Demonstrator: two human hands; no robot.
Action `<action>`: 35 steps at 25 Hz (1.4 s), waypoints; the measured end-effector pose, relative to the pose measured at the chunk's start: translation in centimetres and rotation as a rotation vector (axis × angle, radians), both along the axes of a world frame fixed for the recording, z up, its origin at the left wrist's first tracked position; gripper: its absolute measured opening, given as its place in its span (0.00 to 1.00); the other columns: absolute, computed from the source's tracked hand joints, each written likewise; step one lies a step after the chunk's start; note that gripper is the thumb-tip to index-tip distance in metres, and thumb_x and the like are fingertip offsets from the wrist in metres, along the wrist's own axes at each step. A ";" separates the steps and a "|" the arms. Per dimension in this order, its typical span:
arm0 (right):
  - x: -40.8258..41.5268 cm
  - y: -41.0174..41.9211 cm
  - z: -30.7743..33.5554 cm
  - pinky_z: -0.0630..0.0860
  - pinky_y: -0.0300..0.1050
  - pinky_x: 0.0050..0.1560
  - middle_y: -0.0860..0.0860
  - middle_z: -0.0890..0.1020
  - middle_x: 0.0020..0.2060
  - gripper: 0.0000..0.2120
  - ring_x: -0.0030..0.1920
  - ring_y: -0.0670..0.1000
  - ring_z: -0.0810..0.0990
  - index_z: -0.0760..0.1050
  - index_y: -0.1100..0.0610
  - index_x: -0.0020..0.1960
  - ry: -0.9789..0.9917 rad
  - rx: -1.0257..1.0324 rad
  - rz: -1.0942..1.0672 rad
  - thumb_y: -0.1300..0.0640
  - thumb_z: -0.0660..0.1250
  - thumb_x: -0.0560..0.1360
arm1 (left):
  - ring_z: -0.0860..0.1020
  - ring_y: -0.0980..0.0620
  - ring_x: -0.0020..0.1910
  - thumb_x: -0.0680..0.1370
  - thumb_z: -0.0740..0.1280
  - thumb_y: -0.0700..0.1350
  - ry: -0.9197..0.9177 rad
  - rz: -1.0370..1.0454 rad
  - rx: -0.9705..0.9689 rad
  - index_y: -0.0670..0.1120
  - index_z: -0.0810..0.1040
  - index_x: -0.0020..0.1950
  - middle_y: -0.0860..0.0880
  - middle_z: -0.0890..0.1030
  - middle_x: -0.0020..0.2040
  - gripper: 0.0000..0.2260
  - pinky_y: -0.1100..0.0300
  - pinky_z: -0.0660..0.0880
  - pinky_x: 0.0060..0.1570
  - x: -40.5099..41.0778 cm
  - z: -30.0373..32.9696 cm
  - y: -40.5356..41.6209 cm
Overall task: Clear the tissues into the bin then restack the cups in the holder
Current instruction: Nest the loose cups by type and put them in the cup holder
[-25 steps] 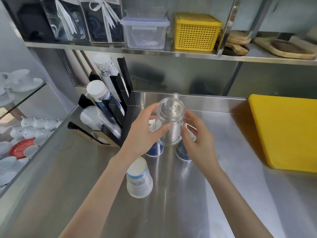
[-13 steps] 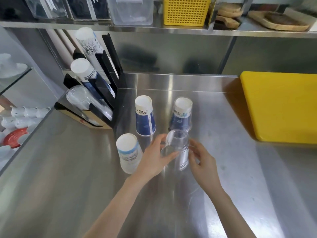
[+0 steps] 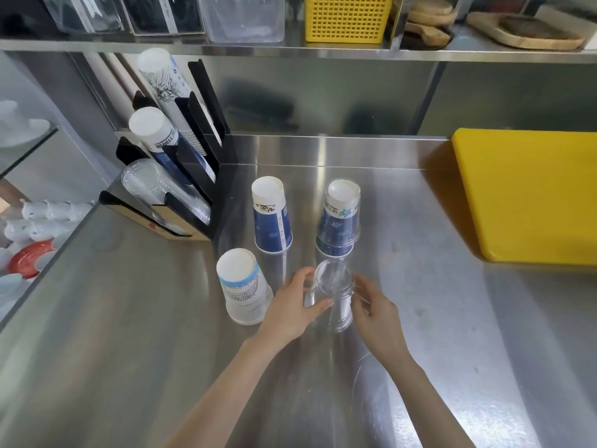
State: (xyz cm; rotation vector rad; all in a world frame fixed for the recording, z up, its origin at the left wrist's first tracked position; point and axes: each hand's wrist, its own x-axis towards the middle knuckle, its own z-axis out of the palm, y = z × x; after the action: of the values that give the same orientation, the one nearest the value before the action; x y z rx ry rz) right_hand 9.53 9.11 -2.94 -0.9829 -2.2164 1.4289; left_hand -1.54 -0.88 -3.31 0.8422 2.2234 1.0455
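Observation:
A clear plastic cup [image 3: 332,294] stands upside down on the steel counter [image 3: 129,318], held from both sides. My left hand [image 3: 290,310] grips its left wall and my right hand [image 3: 376,310] its right wall. Behind it stand two upturned blue paper cups: the left blue cup [image 3: 270,216] and the right blue cup [image 3: 339,218], which wears a clear cup over it. A white paper cup [image 3: 242,287] stands upturned left of my hands. The black cup holder [image 3: 200,176] at the back left carries slanted stacks of paper and clear cups. No tissues or bin show.
A thick yellow cutting board [image 3: 529,195] lies on the counter's right side. A shelf above holds a yellow basket [image 3: 347,19], a clear box and wooden boards. At the left, a glass case holds white crockery [image 3: 35,218].
Both hands brought the clear cup down from in front of the blue cups and toward me, setting it upside down on the counter. The two blue cups came into full view.

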 end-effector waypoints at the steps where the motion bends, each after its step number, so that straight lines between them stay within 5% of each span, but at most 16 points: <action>1: 0.0 0.0 0.0 0.69 0.38 0.57 0.53 0.79 0.59 0.18 0.59 0.49 0.77 0.69 0.57 0.64 -0.002 -0.005 0.001 0.65 0.58 0.75 | 0.75 0.50 0.60 0.70 0.70 0.52 0.012 -0.008 -0.004 0.49 0.65 0.65 0.48 0.75 0.64 0.26 0.49 0.72 0.62 0.0 -0.1 0.0; 8: -0.8 1.9 1.1 0.67 0.35 0.54 0.54 0.77 0.60 0.15 0.54 0.47 0.75 0.70 0.59 0.63 -0.011 0.021 -0.034 0.62 0.59 0.76 | 0.74 0.55 0.58 0.73 0.64 0.55 0.004 0.035 0.053 0.50 0.69 0.63 0.52 0.75 0.63 0.20 0.59 0.71 0.60 -1.2 1.5 0.2; 12: -2.8 4.8 2.7 0.68 0.40 0.56 0.55 0.77 0.60 0.16 0.55 0.50 0.75 0.70 0.58 0.63 0.014 0.077 -0.022 0.62 0.60 0.76 | 0.74 0.58 0.50 0.77 0.59 0.50 -0.061 0.149 0.139 0.49 0.72 0.60 0.54 0.77 0.54 0.13 0.80 0.68 0.42 -2.0 3.3 1.5; 16: -5.7 7.4 3.9 0.66 0.38 0.59 0.54 0.75 0.64 0.21 0.63 0.53 0.73 0.66 0.55 0.66 0.005 0.150 0.028 0.60 0.63 0.74 | 0.73 0.57 0.55 0.77 0.60 0.48 -0.101 0.201 0.147 0.48 0.70 0.63 0.52 0.76 0.60 0.15 0.66 0.68 0.54 -4.3 4.0 4.3; 21: -9.6 9.9 3.6 0.62 0.34 0.58 0.52 0.69 0.69 0.32 0.68 0.52 0.68 0.59 0.54 0.70 0.006 0.128 0.072 0.56 0.69 0.71 | 0.65 0.46 0.71 0.74 0.66 0.50 -0.118 0.113 -0.002 0.46 0.57 0.72 0.45 0.65 0.73 0.31 0.49 0.64 0.70 -7.1 2.2 8.7; 26: -11.3 10.9 2.4 0.65 0.32 0.58 0.52 0.74 0.64 0.30 0.63 0.51 0.73 0.63 0.55 0.68 0.066 0.090 0.004 0.58 0.71 0.70 | 0.70 0.46 0.66 0.72 0.69 0.49 -0.046 0.129 0.004 0.45 0.64 0.67 0.45 0.73 0.66 0.26 0.60 0.66 0.57 -8.2 1.4 11.2; 35: -10.5 10.3 6.2 0.67 0.38 0.61 0.48 0.73 0.65 0.29 0.61 0.45 0.72 0.63 0.52 0.68 0.139 0.188 -0.016 0.53 0.70 0.70 | 0.73 0.49 0.64 0.71 0.70 0.47 0.070 0.178 0.176 0.48 0.67 0.65 0.48 0.75 0.65 0.24 0.55 0.68 0.63 -8.3 4.4 10.8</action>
State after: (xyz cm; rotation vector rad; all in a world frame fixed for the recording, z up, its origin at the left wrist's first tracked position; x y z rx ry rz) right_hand -0.97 19.41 3.27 -0.8115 -2.1880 1.2164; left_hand -9.85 9.88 1.09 0.7749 2.3243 1.3310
